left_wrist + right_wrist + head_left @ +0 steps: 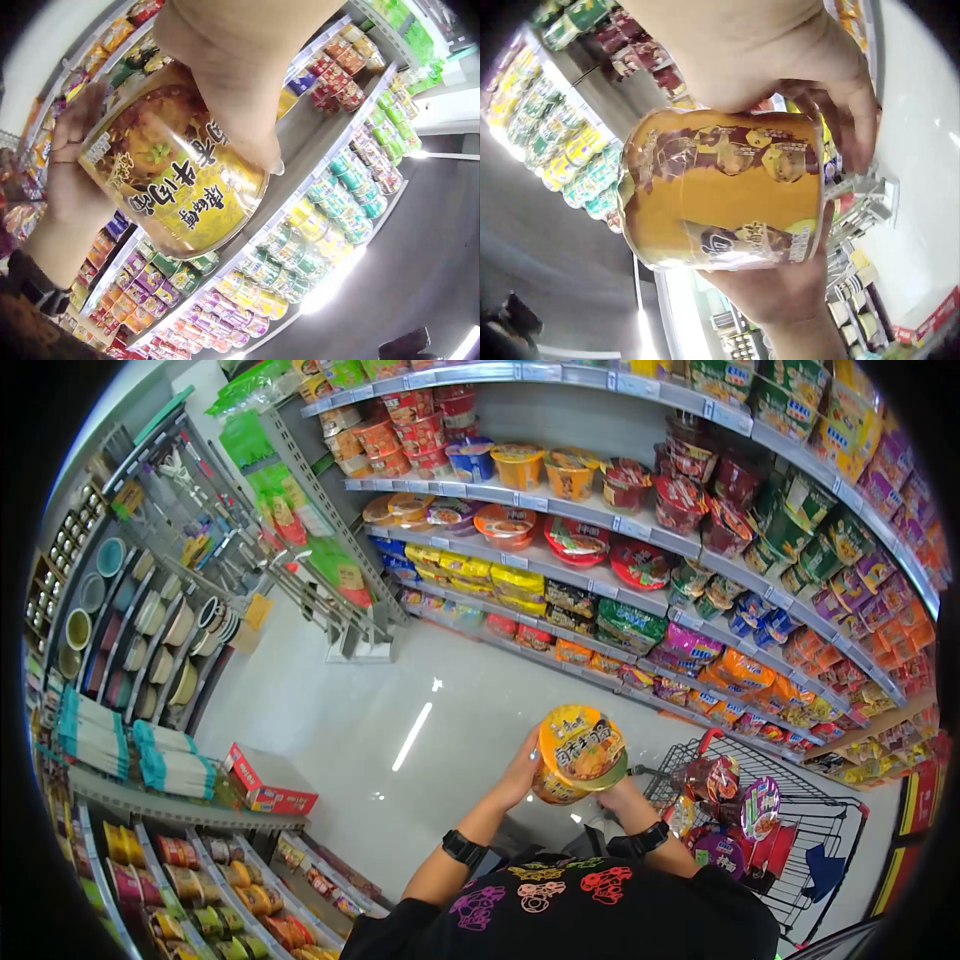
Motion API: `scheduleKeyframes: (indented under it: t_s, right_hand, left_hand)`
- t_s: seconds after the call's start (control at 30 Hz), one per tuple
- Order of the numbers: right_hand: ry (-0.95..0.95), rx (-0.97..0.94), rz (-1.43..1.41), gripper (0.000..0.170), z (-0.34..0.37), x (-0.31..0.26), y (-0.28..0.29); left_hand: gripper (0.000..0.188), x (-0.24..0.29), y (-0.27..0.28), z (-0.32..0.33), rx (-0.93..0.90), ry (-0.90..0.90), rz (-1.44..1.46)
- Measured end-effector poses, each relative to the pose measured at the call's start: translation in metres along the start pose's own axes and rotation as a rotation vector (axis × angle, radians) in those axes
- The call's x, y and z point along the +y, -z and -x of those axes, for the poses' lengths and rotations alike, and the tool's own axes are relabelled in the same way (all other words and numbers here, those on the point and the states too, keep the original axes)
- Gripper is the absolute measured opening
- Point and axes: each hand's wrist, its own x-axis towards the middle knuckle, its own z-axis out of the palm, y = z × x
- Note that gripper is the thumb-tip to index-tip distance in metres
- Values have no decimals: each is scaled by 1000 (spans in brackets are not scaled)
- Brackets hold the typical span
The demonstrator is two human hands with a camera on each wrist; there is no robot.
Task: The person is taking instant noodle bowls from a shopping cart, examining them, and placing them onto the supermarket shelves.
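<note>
Both hands hold one yellow-orange noodle tub (580, 754) in front of the body, its printed lid facing the head camera. The left hand (517, 772) grips its left side; the right hand (622, 800) holds the lower right side. In the left wrist view the left hand (232, 75) lies along the tub (176, 169), with the right hand (73, 169) at the other side. The right wrist view shows the tub's printed side wall (727, 187) between the right hand (772, 64) and the left hand (784, 289). Some fingertips are hidden behind the tub.
A wire shopping cart (845, 828) with several noodle tubs and packs stands at the right. Long shelves (640, 600) of instant noodles run across the front and right. A red box (268, 780), bowl racks and mops are at the left, beyond grey floor (340, 700).
</note>
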Motion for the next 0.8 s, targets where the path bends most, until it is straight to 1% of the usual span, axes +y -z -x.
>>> scheduleKeyframes:
  t_s: [0.03, 0.07, 0.1, 0.17, 0.2, 0.27, 0.3, 0.4, 0.43, 0.5, 0.6, 0.63, 0.73, 0.77, 0.8]
  right_hand:
    - [-56, -19, -50, 37, -6, 5, -23]
    - [-123, -31, -103, 36, -11, 15, -41]
    - [-137, -40, -80, 37, -19, 25, -56]
    - [-173, -61, -38, 38, -36, 38, -85]
    - [-161, -50, 79, 39, -44, 44, -93]
    - [-132, -44, 303, 42, -68, 57, -109]
    - [11, -129, 256, 49, -73, 61, -134]
    - [38, -285, 245, 55, -95, 69, -163]
    - [17, -297, 283, 55, -100, 68, -174]
    - [-22, -314, 348, 57, -109, 64, -196]
    - [-59, -236, 304, 53, -123, 58, -210]
    - [-109, -176, 306, 53, -126, 52, -214]
    - [-254, -185, 244, 54, -148, 33, -202]
    - [-264, -162, 234, 55, -156, 28, -199]
    - [-271, -142, 225, 56, -166, 20, -196]
  left_hand:
    - [60, 4, 20, 1, 6, -48, -47]
    - [60, -13, 45, 3, 19, -106, -125]
    - [59, -24, 65, 8, 36, -162, -203]
    - [59, -9, 99, 16, 47, -143, -60]
    - [59, -5, 111, 23, 55, -126, 10]
    - [59, -19, 141, 33, 173, -51, 144]
    - [59, -23, 153, 35, 234, -21, 207]
    - [58, 33, 160, 45, 326, 117, 655]
    - [56, 37, 168, 44, 339, 114, 758]
    - [57, 34, 185, 36, 368, 95, 729]
    - [57, 34, 200, 20, 374, 117, 657]
    - [56, 34, 203, 12, 369, 128, 628]
    - [54, 31, 214, -17, 378, 234, 366]
    - [53, 26, 218, -30, 344, 186, 295]
    - [53, 17, 223, -44, 332, 203, 263]
